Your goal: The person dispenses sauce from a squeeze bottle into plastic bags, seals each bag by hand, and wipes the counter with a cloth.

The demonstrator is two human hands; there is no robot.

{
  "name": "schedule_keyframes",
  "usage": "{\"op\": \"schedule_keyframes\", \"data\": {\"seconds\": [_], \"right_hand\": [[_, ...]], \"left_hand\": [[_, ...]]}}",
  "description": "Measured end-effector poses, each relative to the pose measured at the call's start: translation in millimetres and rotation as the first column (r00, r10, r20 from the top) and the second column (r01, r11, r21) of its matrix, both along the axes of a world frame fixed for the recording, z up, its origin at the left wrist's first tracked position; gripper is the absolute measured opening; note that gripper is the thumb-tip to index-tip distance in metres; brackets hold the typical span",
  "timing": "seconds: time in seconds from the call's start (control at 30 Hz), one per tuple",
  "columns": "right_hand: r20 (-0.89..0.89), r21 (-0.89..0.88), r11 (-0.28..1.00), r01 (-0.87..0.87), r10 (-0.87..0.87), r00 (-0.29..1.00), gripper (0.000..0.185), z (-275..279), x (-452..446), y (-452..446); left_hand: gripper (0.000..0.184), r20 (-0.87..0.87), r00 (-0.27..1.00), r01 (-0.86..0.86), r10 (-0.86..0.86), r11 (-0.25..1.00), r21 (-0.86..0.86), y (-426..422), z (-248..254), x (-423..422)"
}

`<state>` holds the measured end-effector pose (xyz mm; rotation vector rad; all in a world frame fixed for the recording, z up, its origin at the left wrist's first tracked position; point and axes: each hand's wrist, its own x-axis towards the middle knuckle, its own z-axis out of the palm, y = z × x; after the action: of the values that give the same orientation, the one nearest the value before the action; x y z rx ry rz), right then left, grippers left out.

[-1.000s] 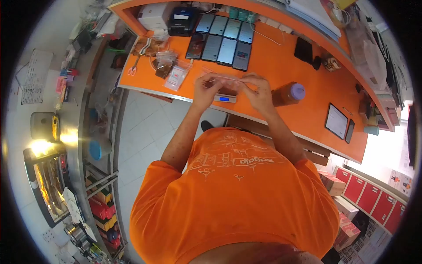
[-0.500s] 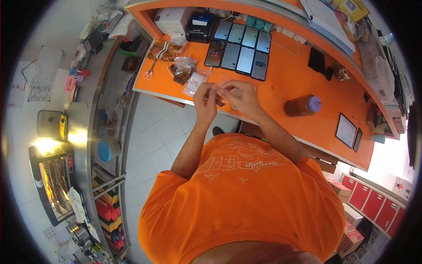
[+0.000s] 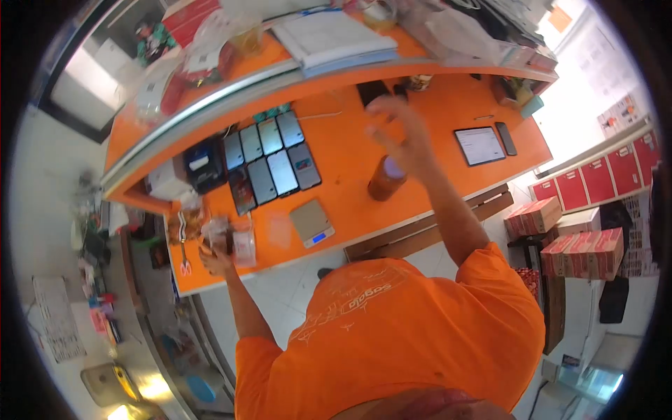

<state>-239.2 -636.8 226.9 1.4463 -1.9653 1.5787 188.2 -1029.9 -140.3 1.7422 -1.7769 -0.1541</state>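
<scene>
My left hand (image 3: 217, 262) is at the left end of the orange desk, its fingers spread against a clear plastic bag (image 3: 218, 229) with dark contents. Whether it touches anything beneath the fingers is hard to see. My right hand (image 3: 400, 136) is raised over the desk, blurred, fingers apart and holding nothing visible. Below it stands a brown bottle (image 3: 381, 185) with a purple lid. Between the hands lies a small digital scale (image 3: 309, 215) with a lit blue display. A clear plastic bag (image 3: 280, 231) lies left of the scale, and a printed packet (image 3: 244, 246) is beside my left hand.
Several phones (image 3: 282, 173) lie in two rows, beside a black device (image 3: 204, 166). Red-handled scissors (image 3: 185, 266) sit at the left edge. A tablet (image 3: 479, 145) is on the right. The raised shelf (image 3: 266, 84) runs along the back.
The view has turned right. My hands, together over the desk's front before, have parted: the left to the bags, the right up past the bottle. The scale now shows fully.
</scene>
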Motion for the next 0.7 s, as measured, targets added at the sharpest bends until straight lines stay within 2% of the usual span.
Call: {"op": "schedule_keyframes", "data": {"seconds": [0.07,0.1,0.13,0.2,0.3,0.4,0.5,0.6,0.7], "right_hand": [[-0.033,-0.075,0.948,0.309,-0.312,0.95,0.033,33,-50,29],[-0.175,-0.182,0.898,0.401,-0.431,0.885,0.033,45,-81,43],[-0.3,-0.3,0.83,0.47,-0.55,0.78,0.033,57,-111,58],[-0.256,-0.288,0.749,0.596,-0.66,0.706,0.032,79,-155,90],[-0.357,-0.28,0.703,0.654,-0.708,0.609,0.03,94,-256,139],[-0.215,-0.212,0.683,0.699,-0.731,0.648,0.031,97,-359,195],[-0.081,-0.183,0.613,0.769,-0.789,0.609,0.035,96,-468,257],[-0.045,-0.125,0.52,0.845,-0.854,0.518,0.039,114,-510,293],[-0.091,-0.059,0.451,0.891,-0.891,0.445,0.039,117,-618,339]], "left_hand": [[0.069,-0.077,0.997,-0.008,0.005,0.999,-0.04,35,30,-32],[0.067,-0.113,0.994,-0.016,0.01,0.998,-0.056,61,50,-46],[0.065,-0.223,0.973,0.034,-0.051,0.996,-0.082,79,60,-57],[0.061,-0.43,0.885,0.13,-0.181,0.981,-0.146,109,68,-76],[0.057,-0.502,0.797,0.246,-0.336,0.94,-0.237,130,62,-88],[0.057,-0.387,0.859,0.237,-0.334,0.931,-0.277,138,57,-84],[0.058,-0.37,0.906,0.127,-0.206,0.966,-0.226,161,66,-81],[0.059,-0.353,0.93,0.067,-0.107,0.99,-0.123,170,48,-57],[0.059,-0.28,0.96,-0.014,-0.017,0.994,-0.108,216,45,-37]]}}
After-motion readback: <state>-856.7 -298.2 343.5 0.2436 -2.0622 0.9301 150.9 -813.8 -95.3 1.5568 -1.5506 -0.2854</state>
